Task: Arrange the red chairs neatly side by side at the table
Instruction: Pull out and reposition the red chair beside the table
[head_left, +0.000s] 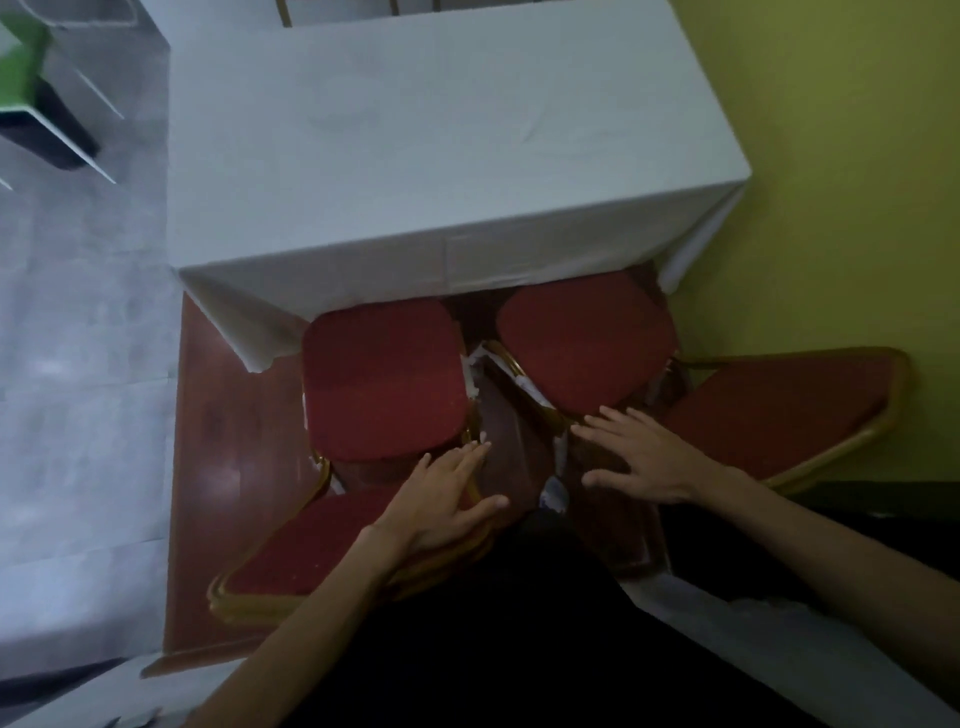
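Left chair (384, 379) sits just beyond the left hand (441, 499), whose open fingers lie flat on its backrest, gripping nothing. Right chair (587, 348) lies ahead of the right hand (639, 457), fingers spread and empty. Best to nudge both backs evenly until the seats sit parallel under the table (441, 156).

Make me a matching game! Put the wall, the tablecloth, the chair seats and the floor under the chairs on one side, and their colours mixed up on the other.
Things:
1. wall
2. tablecloth
3. chair seats
4. floor under the chairs

Colours:
A. white
B. reddish-brown wood
C. yellow-green
D. red

Pairs: 1-C, 2-A, 3-D, 4-B
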